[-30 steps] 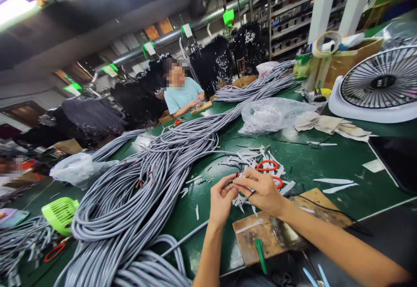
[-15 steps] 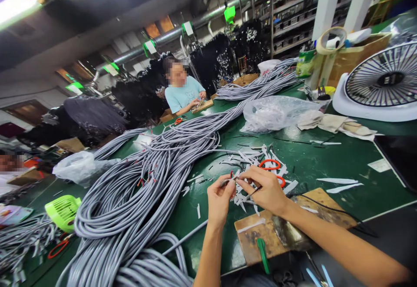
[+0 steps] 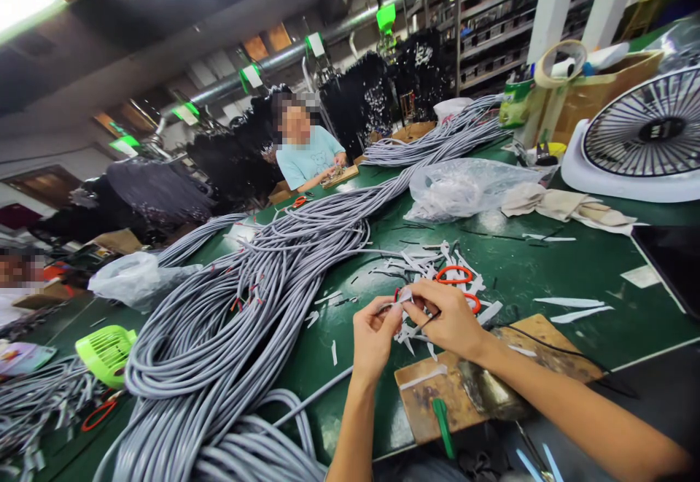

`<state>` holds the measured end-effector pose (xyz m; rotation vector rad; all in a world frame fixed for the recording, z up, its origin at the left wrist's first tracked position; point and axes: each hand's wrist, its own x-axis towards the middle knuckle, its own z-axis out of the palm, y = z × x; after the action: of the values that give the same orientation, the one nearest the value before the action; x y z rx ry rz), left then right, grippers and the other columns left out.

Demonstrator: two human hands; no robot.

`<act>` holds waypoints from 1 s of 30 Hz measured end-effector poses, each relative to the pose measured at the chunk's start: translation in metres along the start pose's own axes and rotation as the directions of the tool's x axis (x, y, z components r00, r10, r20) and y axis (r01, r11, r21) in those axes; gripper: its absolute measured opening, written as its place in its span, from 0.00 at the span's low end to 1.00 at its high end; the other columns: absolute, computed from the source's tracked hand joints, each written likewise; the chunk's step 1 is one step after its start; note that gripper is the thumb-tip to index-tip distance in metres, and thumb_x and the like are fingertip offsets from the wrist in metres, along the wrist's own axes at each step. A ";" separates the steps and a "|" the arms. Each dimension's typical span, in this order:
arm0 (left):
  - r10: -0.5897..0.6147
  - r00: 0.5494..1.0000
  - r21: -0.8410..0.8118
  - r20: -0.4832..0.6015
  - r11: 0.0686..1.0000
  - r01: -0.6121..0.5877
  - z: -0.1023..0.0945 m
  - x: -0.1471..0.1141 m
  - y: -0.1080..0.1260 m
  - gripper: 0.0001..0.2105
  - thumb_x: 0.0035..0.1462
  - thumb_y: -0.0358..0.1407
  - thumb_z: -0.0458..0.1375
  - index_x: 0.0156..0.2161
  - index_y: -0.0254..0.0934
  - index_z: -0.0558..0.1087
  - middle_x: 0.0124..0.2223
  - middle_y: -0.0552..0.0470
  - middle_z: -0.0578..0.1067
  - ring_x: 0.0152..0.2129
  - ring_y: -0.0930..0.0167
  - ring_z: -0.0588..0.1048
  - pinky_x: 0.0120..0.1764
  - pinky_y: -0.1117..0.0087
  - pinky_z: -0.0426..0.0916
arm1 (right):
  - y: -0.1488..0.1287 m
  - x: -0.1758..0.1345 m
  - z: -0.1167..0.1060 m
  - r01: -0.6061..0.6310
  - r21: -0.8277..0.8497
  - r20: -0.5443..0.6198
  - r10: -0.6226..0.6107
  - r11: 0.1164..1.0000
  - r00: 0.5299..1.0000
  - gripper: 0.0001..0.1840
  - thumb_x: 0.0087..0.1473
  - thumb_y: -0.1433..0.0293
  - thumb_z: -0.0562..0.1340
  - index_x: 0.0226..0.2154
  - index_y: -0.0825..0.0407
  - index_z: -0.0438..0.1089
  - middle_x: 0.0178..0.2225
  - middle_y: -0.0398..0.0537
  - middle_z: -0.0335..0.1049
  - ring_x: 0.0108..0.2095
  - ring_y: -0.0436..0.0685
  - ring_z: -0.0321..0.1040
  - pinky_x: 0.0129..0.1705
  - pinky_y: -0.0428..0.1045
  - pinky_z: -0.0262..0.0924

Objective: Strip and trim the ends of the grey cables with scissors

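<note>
My left hand [image 3: 372, 336] is closed on a grey cable [image 3: 322, 397], close to its end, where a bit of red wire [image 3: 397, 293] shows. My right hand [image 3: 448, 318] pinches a small white strip [image 3: 405, 296] against that cable end. A thin dark piece also sticks out between the right fingers; its kind is unclear. Behind my hands lie scissors with orange handles [image 3: 456, 267], their blades hidden among white scraps [image 3: 415, 263]. The fingertips of both hands nearly touch.
Large coils of grey cable [image 3: 219, 321] cover the left and middle of the green table. In front of me is a wooden board [image 3: 418, 409] with a green handle [image 3: 442, 424]. A white fan [image 3: 580, 168] and plastic bag [image 3: 464, 187] stand beyond. A co-worker [image 3: 309, 154] sits opposite.
The white strip now stands more visibly at the cable end between my fingertips. Both hands have shifted slightly right in view, and the right fingers have come closer over the end.
</note>
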<state>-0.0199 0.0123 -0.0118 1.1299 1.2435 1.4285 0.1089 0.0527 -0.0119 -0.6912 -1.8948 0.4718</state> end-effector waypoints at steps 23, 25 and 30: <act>0.060 0.998 0.021 -0.004 0.998 -0.060 -0.003 -0.002 0.003 0.16 0.52 0.41 0.55 0.21 0.30 0.67 0.16 0.60 0.57 0.13 0.83 0.53 0.17 0.79 0.46 | 0.000 0.002 -0.003 -0.156 0.135 0.029 0.153 0.979 0.988 0.09 0.53 0.70 0.55 0.35 0.54 0.67 0.24 0.42 0.60 0.18 0.45 0.52 0.19 0.42 0.48; 0.078 0.995 0.038 0.060 0.996 -0.081 -0.004 -0.002 0.003 0.15 0.53 0.40 0.54 0.22 0.30 0.68 0.17 0.59 0.58 0.15 0.82 0.55 0.19 0.79 0.49 | 0.000 0.002 -0.003 -0.159 0.152 0.071 0.149 0.976 0.986 0.13 0.51 0.68 0.57 0.41 0.53 0.65 0.28 0.43 0.59 0.19 0.45 0.52 0.19 0.42 0.48; 0.011 0.996 -0.087 0.086 0.996 -0.003 -0.001 -0.003 -0.003 0.09 0.50 0.38 0.58 0.35 0.33 0.68 0.20 0.58 0.65 0.14 0.82 0.58 0.18 0.80 0.50 | 0.005 0.003 -0.001 -0.075 0.148 0.077 0.064 0.986 0.995 0.05 0.50 0.73 0.59 0.24 0.55 0.67 0.23 0.42 0.57 0.22 0.46 0.53 0.23 0.43 0.49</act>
<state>-0.0199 0.0099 -0.0146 1.1260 1.1080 1.4104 0.1101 0.0580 -0.0128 -0.6494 -1.8839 0.6855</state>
